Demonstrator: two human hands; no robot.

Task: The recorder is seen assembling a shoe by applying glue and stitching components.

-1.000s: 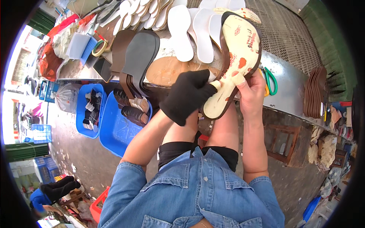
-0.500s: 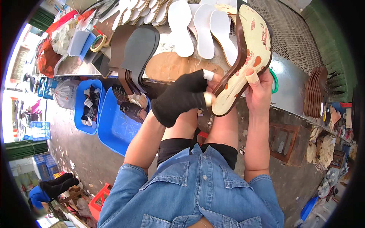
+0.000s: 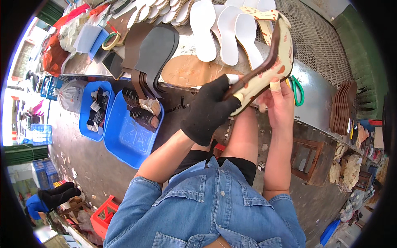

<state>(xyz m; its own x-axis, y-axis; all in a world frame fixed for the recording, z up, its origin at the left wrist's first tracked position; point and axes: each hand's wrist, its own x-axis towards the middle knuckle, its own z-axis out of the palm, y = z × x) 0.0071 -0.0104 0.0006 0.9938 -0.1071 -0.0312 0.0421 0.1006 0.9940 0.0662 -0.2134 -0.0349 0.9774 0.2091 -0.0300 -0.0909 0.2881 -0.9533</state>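
Observation:
A shoe insole (image 3: pixel 264 80) is held up over the bench edge, tilted, its cream underside with red marks facing me and a dark brown border along its side. My left hand (image 3: pixel 211 107), in a black fingerless glove with tape on the fingertips, grips its lower, narrow end. My right hand (image 3: pixel 280 101) is bare with tape on the thumb. Its thumb presses at the insole's lower right edge and the fingers curl beside it, partly hidden. Green-handled scissors (image 3: pixel 298 91) lie on the bench just right of that hand.
White insoles (image 3: pixel 228 35) lie across the bench behind the hands. Dark grey and brown sole pieces (image 3: pixel 155 47) sit left of a tan board (image 3: pixel 194 71). Brown pieces (image 3: pixel 343 107) are stacked at right. Blue tubs (image 3: pixel 128 142) and a red stool (image 3: pixel 103 217) stand lower left.
The insole has turned edge-on and its upper end tips away. My left hand has moved right and taken a fuller grip. My right hand has shifted slightly down, uncovering more of the scissors.

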